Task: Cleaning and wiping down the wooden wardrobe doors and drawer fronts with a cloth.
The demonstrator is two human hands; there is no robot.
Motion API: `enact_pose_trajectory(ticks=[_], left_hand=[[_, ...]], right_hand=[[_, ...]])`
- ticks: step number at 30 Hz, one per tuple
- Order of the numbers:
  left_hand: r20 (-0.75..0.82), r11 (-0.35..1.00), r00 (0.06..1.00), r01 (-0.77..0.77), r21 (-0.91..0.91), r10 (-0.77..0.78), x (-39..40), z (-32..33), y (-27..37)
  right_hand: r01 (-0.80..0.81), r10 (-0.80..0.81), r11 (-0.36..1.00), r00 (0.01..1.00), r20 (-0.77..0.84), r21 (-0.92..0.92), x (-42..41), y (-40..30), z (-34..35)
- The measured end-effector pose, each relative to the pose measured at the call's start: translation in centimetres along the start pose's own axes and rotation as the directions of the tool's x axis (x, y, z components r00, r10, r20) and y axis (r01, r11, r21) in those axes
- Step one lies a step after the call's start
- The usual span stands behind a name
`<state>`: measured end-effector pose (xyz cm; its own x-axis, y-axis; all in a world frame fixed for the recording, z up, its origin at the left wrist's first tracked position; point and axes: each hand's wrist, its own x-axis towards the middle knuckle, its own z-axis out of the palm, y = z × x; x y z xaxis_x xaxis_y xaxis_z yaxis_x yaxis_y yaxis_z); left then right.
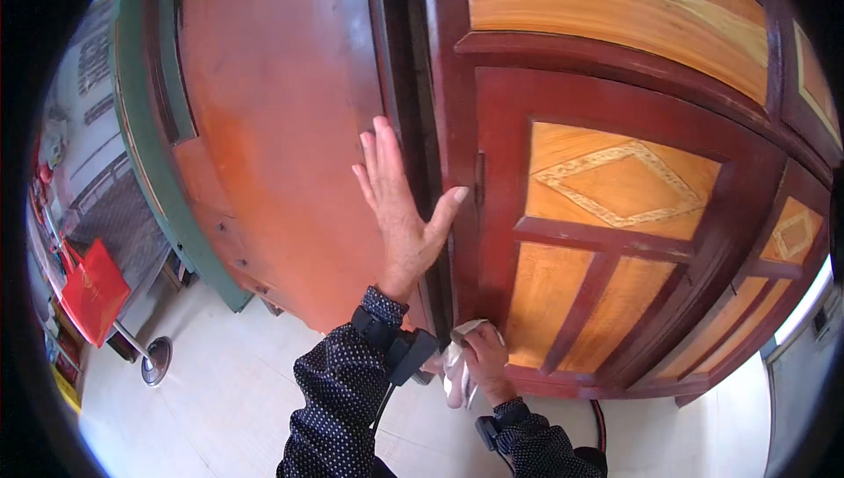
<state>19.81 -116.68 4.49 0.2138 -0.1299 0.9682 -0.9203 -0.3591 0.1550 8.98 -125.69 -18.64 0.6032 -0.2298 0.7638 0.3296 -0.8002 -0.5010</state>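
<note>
My left hand, fingers spread and holding nothing, is at the edge of a plain reddish-brown wooden panel. Whether its palm presses on the panel I cannot tell. A dark vertical gap runs behind the thumb, between that panel and a dark red wooden cabinet. Lower down, my right hand grips a crumpled pale cloth at the cabinet's bottom left corner. The cabinet door carries an orange inlaid panel with a diamond pattern. Both my wrists wear black straps with small devices.
A green-edged piece of furniture stands left of the plain panel. Farther left are a red paper bag and a metal stand with a round base. Pale floor tiles lie below. A dark cable runs under the cabinet.
</note>
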Motion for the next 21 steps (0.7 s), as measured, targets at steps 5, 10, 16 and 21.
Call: enact_pose_trajectory(ticks=[5,10,16,21], left_hand=[[-0.013,0.999,1.000,0.007,0.052,-0.006,-0.2,-0.8,-0.5],[-0.009,0.997,1.000,0.024,0.077,-0.023,-0.2,-0.8,0.2],[-0.043,1.000,0.999,0.011,0.017,-0.011,-0.2,-0.4,-0.2],[-0.049,1.000,0.998,0.027,0.015,-0.027,-0.4,-0.3,-0.1]], right_hand=[[-0.120,0.188,0.960,0.945,-0.266,0.252,4.2,-4.5,-4.7],[0.134,-0.200,0.971,0.906,-0.373,-0.195,16.7,-10.6,-10.2],[0.203,-0.360,0.751,0.923,-0.132,-0.628,14.0,-5.6,-11.8],[0.208,-0.351,0.686,0.934,-0.068,-0.697,14.4,-5.9,-17.1]])
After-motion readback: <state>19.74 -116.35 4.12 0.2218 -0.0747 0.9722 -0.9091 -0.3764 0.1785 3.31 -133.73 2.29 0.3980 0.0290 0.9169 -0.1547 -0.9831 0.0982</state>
